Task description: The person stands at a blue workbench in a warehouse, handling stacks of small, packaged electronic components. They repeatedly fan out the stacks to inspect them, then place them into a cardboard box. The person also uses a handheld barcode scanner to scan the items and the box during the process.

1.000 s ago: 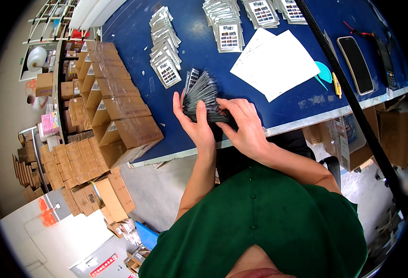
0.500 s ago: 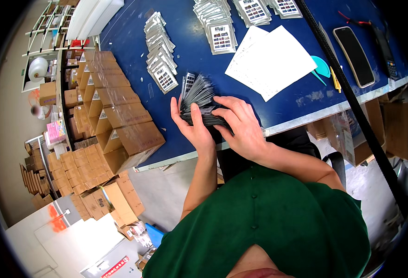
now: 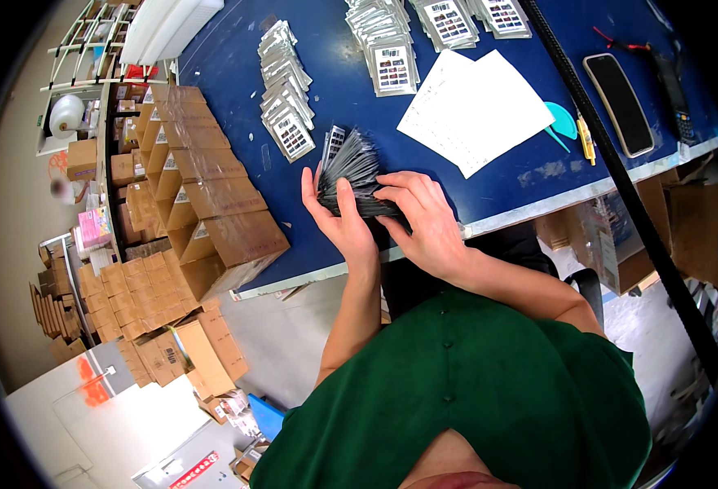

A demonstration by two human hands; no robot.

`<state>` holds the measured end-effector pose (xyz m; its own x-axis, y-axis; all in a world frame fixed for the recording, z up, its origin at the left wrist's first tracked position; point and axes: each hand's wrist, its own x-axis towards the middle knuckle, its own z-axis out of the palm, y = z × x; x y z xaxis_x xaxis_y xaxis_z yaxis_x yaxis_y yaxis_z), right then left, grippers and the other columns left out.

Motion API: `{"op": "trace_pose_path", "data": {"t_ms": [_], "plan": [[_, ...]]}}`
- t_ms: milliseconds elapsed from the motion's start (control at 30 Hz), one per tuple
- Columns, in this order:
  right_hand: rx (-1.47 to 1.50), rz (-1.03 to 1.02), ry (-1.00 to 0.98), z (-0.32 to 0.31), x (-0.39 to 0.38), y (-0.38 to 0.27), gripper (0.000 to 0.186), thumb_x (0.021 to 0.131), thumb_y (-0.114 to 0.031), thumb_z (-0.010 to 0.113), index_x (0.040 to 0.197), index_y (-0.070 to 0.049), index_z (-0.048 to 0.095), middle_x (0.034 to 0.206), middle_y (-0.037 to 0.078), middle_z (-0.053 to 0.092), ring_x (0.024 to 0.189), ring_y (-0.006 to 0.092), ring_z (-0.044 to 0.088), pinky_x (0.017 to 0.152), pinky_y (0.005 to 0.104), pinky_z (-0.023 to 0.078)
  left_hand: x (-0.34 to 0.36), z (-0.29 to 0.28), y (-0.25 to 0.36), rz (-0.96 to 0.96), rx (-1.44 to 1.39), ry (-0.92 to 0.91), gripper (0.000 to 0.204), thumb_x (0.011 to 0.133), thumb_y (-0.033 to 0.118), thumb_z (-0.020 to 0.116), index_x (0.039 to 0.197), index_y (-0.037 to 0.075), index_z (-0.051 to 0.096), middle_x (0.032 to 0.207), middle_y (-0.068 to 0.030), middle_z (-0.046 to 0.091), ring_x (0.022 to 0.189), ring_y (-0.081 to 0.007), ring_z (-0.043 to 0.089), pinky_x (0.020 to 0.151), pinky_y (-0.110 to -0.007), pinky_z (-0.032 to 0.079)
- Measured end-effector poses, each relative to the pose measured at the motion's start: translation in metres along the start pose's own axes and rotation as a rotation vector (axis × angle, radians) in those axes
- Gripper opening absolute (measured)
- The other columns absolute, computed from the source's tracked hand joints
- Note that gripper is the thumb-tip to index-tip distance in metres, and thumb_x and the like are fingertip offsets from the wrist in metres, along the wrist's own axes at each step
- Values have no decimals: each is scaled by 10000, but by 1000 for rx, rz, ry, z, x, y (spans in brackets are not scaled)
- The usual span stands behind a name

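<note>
Near the front edge of the blue table (image 3: 538,196) my left hand (image 3: 339,216) is closed round a thick fanned bundle of thin packets (image 3: 351,163), thumb across its front and fingers along its left side. The fingers of my right hand (image 3: 424,220) are curled on the bundle's lower right part. A small labelled card (image 3: 332,147) shows at the bundle's upper left. Beyond it lie an overlapping row of labelled silvery packets (image 3: 288,130) and, farther back, several more piles (image 3: 392,69). Two white paper sheets (image 3: 489,106) lie to the right of the bundle.
Open cardboard boxes (image 3: 229,236) line the table's left edge. A teal round object (image 3: 563,121), a yellow tool (image 3: 587,143), a phone (image 3: 620,106) and a dark handheld device (image 3: 677,106) lie right. A black strap (image 3: 652,228) crosses the view. Cartons (image 3: 139,289) are stacked at lower left.
Over the last second both hands have stayed on the bundle, my left hand shifting slightly in the view. My right fingers have moved a little along its right part.
</note>
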<state>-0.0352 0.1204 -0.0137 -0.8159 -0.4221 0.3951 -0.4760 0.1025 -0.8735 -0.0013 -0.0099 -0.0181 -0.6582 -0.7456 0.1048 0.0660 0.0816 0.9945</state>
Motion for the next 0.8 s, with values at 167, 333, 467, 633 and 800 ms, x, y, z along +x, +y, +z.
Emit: {"op": "trace_pose_path", "data": {"t_ms": [167,333,467,633,800], "plan": [[-32,-13,2,4,-1,3,377,772,-11,777,1117,-50,629,1165,84,628,1113,302,580,914,391,445,1,2,1,28,14,7,575,1035,114,580,1518,-29,303,1464,-191,467,1233,-217,529,1045,-340,436],[-41,27,-8,6,0,2,446,773,-27,796,1176,-58,606,1144,93,628,1080,314,583,912,393,450,2,0,0,74,19,-2,598,1014,100,610,1516,-25,309,1465,-198,466,1233,-226,530,1048,-344,436],[-39,119,-40,5,2,-3,598,767,-30,807,1310,-62,560,1140,105,622,1054,325,583,916,408,457,2,1,-1,85,10,6,603,1005,96,618,1518,-6,318,1461,-199,474,1234,-226,531,1039,-349,441],[-104,110,-87,4,4,-5,678,768,-27,805,1387,-61,530,1126,107,614,1042,325,583,914,414,464,1,1,1,101,34,22,573,1013,82,604,1511,-4,336,1442,-178,496,1232,-207,536,1058,-338,430],[-90,105,-101,3,7,-3,637,766,-24,806,1348,-54,549,1112,110,608,1028,327,591,904,413,472,1,1,-2,122,78,26,572,1012,83,607,1511,3,339,1444,-175,496,1232,-207,536,1056,-338,431]]}}
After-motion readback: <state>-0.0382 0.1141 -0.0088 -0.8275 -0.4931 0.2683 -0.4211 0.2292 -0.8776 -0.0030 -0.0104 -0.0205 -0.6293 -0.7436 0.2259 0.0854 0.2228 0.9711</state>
